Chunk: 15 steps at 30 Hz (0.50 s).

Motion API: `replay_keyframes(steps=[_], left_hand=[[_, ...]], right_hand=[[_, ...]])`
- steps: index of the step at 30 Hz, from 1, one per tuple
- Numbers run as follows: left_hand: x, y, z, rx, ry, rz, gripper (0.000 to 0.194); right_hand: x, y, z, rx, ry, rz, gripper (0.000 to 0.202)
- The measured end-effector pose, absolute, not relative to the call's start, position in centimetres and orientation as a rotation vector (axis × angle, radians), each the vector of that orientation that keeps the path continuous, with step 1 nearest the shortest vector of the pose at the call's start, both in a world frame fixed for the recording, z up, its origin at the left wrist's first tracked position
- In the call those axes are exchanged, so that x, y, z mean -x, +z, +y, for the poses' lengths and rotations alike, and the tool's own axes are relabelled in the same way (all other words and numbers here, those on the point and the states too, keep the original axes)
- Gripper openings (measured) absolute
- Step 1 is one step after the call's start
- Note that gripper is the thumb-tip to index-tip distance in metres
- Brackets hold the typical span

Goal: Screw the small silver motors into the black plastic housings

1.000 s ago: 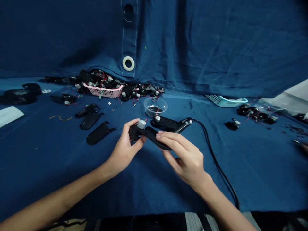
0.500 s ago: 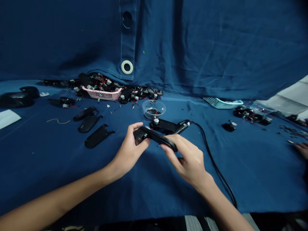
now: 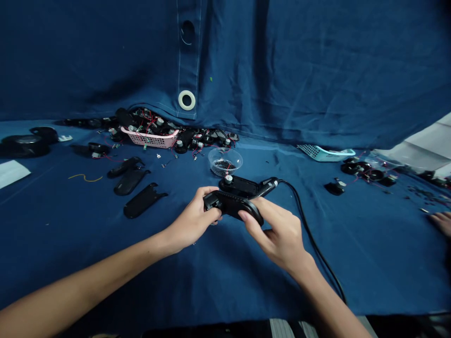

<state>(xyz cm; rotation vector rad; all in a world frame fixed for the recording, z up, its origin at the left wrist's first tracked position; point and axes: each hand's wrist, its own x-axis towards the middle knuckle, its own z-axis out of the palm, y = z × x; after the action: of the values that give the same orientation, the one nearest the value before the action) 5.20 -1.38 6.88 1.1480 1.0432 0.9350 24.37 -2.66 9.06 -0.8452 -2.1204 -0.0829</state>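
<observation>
Between both hands is a long black plastic casing [image 3: 234, 205]. My left hand [image 3: 195, 218] is closed on its left end, thumb in front by a square recess. At the rounded right end, my right hand [image 3: 278, 230] pinches it between thumb and fingers. Just behind lies another black casing [image 3: 243, 186] with a small silver motor [image 3: 229, 179] at its left end. A black pen-shaped tool [image 3: 268, 187] with a cable rests beside that casing. Farther back stands a clear round bowl [image 3: 225, 162] with small dark pieces in it.
A pink basket [image 3: 151, 139] heaped with motors and red wires stands at the back left. Black covers [image 3: 144, 200] lie on the left. Toward the right are a light blue basket [image 3: 327, 154], a black cable [image 3: 310, 225], more parts [image 3: 366, 171] and another person's hand [image 3: 442, 221].
The held casing has turned so that more of its side faces me, and it has shifted slightly right. My left hand has moved right along with it.
</observation>
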Motion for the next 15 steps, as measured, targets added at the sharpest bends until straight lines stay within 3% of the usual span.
replay_keyframes(steps=[6,11,15], left_hand=[[-5.3,6.4,-1.2,-1.124,0.935,0.987,0.053],[-5.3,6.0,-1.4,-1.217,1.014,1.046,0.05],[-4.3,5.9,-1.2,-1.603,1.277,1.013,0.058]], right_hand=[[-24.1,9.3,-2.3,0.859,0.02,-2.083,0.01],[-24.1,9.2,-2.7,0.846,-0.02,-2.063,0.002],[-24.1,9.7,-4.0,0.649,-0.065,-2.183,0.025]])
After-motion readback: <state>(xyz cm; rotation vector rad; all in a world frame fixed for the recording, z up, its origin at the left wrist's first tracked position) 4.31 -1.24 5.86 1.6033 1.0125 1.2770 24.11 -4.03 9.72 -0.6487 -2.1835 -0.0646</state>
